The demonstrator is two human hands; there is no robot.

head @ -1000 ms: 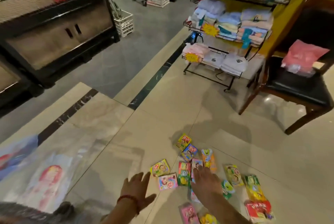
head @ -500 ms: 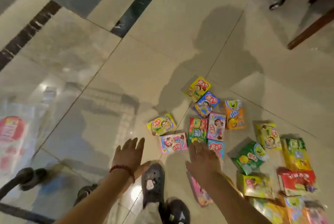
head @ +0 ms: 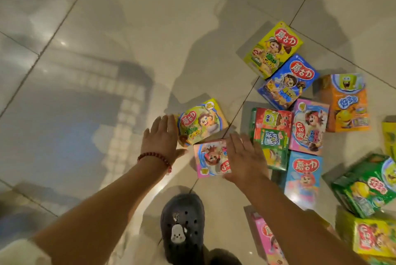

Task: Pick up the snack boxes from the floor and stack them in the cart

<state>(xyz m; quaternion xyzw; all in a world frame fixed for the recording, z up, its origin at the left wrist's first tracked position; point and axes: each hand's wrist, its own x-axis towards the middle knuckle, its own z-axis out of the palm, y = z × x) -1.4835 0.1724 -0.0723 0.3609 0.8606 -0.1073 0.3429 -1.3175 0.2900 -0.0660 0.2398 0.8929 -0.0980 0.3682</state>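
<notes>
Both hands are spread flat with straight fingers and hold nothing: the left hand (head: pixel 164 136) has come down beside the left edge of the yellow-green box (head: pixel 202 122), and the right hand (head: pixel 244 157) now lies over the right side of the pink box (head: pixel 211 158), which is my landmark. Half a second ago both hands hovered short of these boxes; now they bracket them, so the first pickup looks about to begin, with nothing lifted yet. Whether the right palm actually presses the pink box or floats just above it I cannot tell from this angle. The yellow-green box touches the pink box's upper-left corner. To the right of the pink box lies a red-and-green box (head: pixel 271 136), just beside the right hand, then another pink one (head: pixel 309 125) and a light blue box (head: pixel 303 176); further up-right are a yellow box (head: pixel 273 49), a blue box (head: pixel 288 81) and an orange box (head: pixel 345 102). Below the pink box stands a dark clog (head: pixel 182 228), near enough to hinder a pull toward the body. Left of it the tiled floor (head: pixel 75 93) is bare and offers the open side for sliding or lifting. The cart is not in view.
</notes>
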